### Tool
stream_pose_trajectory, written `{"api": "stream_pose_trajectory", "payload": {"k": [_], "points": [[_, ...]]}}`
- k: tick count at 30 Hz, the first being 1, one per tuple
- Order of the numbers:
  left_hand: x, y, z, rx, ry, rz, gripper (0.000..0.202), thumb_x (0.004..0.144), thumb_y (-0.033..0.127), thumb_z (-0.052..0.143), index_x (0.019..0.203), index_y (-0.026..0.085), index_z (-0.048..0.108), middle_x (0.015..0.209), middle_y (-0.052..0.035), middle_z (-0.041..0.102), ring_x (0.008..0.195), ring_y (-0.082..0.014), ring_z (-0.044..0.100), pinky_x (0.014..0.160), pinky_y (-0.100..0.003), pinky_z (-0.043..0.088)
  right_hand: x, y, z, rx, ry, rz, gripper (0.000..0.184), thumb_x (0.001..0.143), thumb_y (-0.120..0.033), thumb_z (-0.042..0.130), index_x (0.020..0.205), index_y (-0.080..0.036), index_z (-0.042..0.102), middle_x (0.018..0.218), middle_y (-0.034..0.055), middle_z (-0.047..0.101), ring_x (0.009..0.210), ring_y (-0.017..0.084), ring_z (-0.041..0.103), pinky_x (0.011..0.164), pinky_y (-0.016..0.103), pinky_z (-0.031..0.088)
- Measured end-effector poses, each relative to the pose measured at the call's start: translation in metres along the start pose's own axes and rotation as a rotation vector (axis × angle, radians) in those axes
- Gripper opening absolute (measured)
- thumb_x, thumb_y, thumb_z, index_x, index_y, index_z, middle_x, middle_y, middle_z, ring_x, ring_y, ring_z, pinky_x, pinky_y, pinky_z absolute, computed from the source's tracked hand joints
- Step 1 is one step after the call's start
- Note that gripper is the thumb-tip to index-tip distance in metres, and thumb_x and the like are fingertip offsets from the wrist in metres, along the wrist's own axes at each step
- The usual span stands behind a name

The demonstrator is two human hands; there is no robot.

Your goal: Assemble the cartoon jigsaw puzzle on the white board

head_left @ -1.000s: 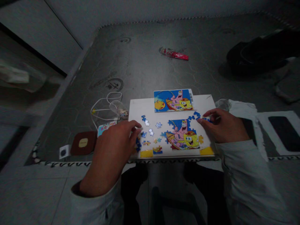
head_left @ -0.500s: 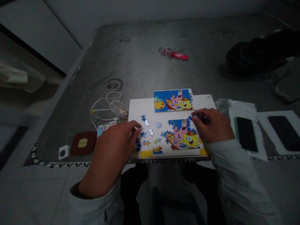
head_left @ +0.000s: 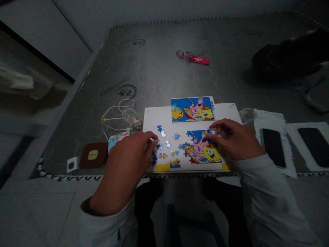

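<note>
A person seated at a dark grey tabletop (head_left: 159, 75) works with two bare hands over a jigsaw puzzle (head_left: 202, 149), which lies partly assembled on a white board (head_left: 155, 116) just right of the lower centre of the frame. It shows a pink starfish and a yellow square cartoon character in a boat, with knobbly, unfinished edges on its left side. The right hand (head_left: 238, 140) reaches in from the lower right, thumb and forefinger slightly apart at the puzzle's upper right corner; from here I cannot tell whether a piece is pinched between them. The left hand (head_left: 131, 154), left of centre, rests with a narrow gap between thumb and forefinger, their tips just beside loose pieces (head_left: 176, 136) scattered across the board's left half. Above the puzzle, near the middle of the frame, lies a picture card (head_left: 192, 109) printed with the same characters. To the left of the board are a looped white cable (head_left: 102, 124), a clear container (head_left: 133, 120) lying on its side and, lower left, a brown case (head_left: 94, 155). At the right, a dark phone (head_left: 273, 147) lies on white paper (head_left: 268, 118), with a clear cup (head_left: 248, 115) near it. A red packet (head_left: 197, 59) lies toward the top centre; a black object (head_left: 264, 65) at upper right is too dim to identify.
</note>
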State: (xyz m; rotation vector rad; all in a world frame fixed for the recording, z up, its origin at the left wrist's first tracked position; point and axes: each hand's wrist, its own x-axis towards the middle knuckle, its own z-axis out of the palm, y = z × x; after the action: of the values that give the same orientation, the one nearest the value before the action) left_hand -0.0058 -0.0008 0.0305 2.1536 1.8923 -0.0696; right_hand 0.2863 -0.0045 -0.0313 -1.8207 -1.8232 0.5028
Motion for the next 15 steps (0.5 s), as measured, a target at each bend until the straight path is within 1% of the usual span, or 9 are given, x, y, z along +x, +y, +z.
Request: {"api": "stream_pose_trajectory", "payload": {"k": [2,4,6,8,11,15], "points": [[0.000,0.000,0.000,-0.001,0.000,0.011,0.024,0.096,0.033,0.054,0.111,0.029,0.072,0.099,-0.0030,0.077,0.086,-0.0277,0.071,0.073,-0.039,0.050,0.000,-0.007,0.001,0.007,-0.109,-0.082,0.036,0.071,-0.052,0.080,0.091,-0.024,0.069,0.080,-0.0004,0.062,0.066,0.016,0.055,0.062,0.031,0.039],[-0.001,0.000,0.000,0.000,0.007,0.014,0.024,0.096,0.033,0.055,0.111,0.029,0.073,0.100,-0.0027,0.077,0.087,-0.0278,0.071,0.074,-0.039,0.050,0.001,-0.010,0.002,-0.020,-0.195,-0.131,0.034,0.068,-0.048,0.083,0.088,-0.024,0.069,0.080,-0.0009,0.063,0.067,0.017,0.055,0.063,0.031,0.039],[-0.001,-0.001,0.001,-0.003,0.014,0.014,0.023,0.095,0.033,0.055,0.110,0.029,0.073,0.102,-0.0025,0.077,0.089,-0.0278,0.071,0.075,-0.039,0.051,0.002,-0.011,0.003,-0.061,-0.250,-0.142,0.031,0.066,-0.042,0.085,0.087,-0.025,0.069,0.081,-0.0008,0.064,0.068,0.017,0.055,0.064,0.031,0.039],[-0.001,-0.001,0.001,-0.005,0.015,0.009,0.023,0.095,0.033,0.055,0.109,0.029,0.073,0.101,-0.0026,0.077,0.089,-0.0277,0.071,0.075,-0.039,0.051,0.003,-0.008,0.003,-0.097,-0.265,-0.129,0.028,0.067,-0.039,0.084,0.087,-0.026,0.069,0.084,-0.0001,0.065,0.069,0.018,0.056,0.064,0.032,0.039],[-0.002,-0.001,0.001,-0.008,0.015,0.001,0.024,0.096,0.035,0.054,0.110,0.029,0.073,0.101,-0.0029,0.077,0.089,-0.0273,0.071,0.074,-0.039,0.051,0.003,-0.003,0.001,-0.131,-0.250,-0.084,0.031,0.068,-0.046,0.082,0.088,-0.026,0.070,0.083,0.0006,0.066,0.068,0.018,0.057,0.064,0.032,0.039],[-0.002,0.000,-0.002,-0.010,0.008,-0.010,0.023,0.096,0.034,0.055,0.110,0.029,0.073,0.101,-0.0028,0.077,0.089,-0.0266,0.071,0.076,-0.038,0.051,0.002,0.003,0.000,-0.122,-0.224,-0.091,0.044,0.071,-0.066,0.073,0.088,-0.027,0.071,0.079,0.0016,0.065,0.065,0.019,0.057,0.062,0.034,0.039]]}}
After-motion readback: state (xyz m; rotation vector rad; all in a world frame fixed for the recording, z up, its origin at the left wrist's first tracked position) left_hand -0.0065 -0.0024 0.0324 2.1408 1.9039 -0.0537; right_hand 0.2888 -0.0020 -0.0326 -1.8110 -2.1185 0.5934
